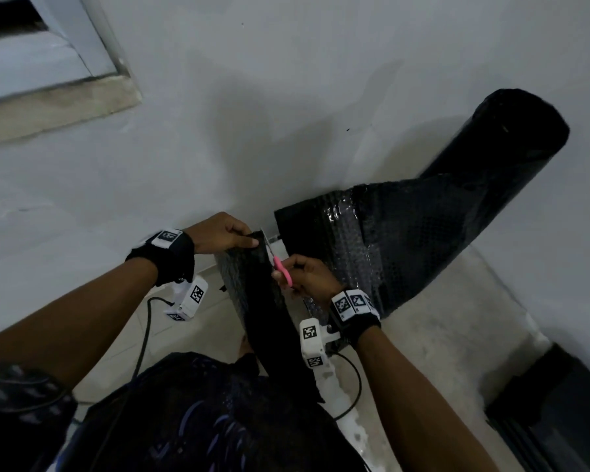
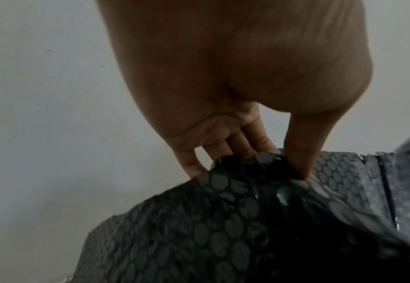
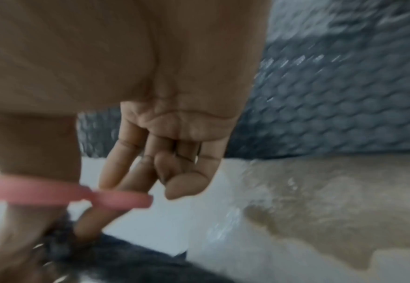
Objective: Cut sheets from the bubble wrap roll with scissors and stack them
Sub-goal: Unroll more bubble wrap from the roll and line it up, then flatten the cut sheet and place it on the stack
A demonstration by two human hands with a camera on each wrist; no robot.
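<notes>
A: What is at the centre?

B: A black strip (image 1: 252, 287) of bubble wrap, held up on edge in front of the person. Its upper end is at hand level; its lower end hangs toward the person's body. In the left wrist view its round bubbles show clearly.

A: How is it held?

B: The left hand (image 1: 220, 233) pinches the strip's top corner, thumb (image 2: 300, 159) on the near face and fingers (image 2: 191, 162) curled behind it.

A: And the scissors?

B: The scissors (image 1: 280, 264), with pink handles, lie just beside the strip's right edge, blades pointing up toward the left hand. The right hand (image 1: 307, 274) grips them, thumb and a finger through the loops (image 3: 116, 199); the other fingers curl loosely. Whether the blades are apart or together cannot be told.

A: Where is the supply?

B: The roll (image 1: 511, 155), also black, leans against the white wall (image 1: 286, 80) at the right. A loose sheet (image 1: 389, 240) unrolls from it and drapes down to the floor (image 1: 440, 335), behind the right hand. A gap separates the sheet's left edge from the strip at the top.

A: What else is visible?

B: Both wrists carry black bands with white marker-tagged cameras (image 1: 188, 298) and cables. A window ledge (image 1: 55, 110) occupies the upper left.
</notes>
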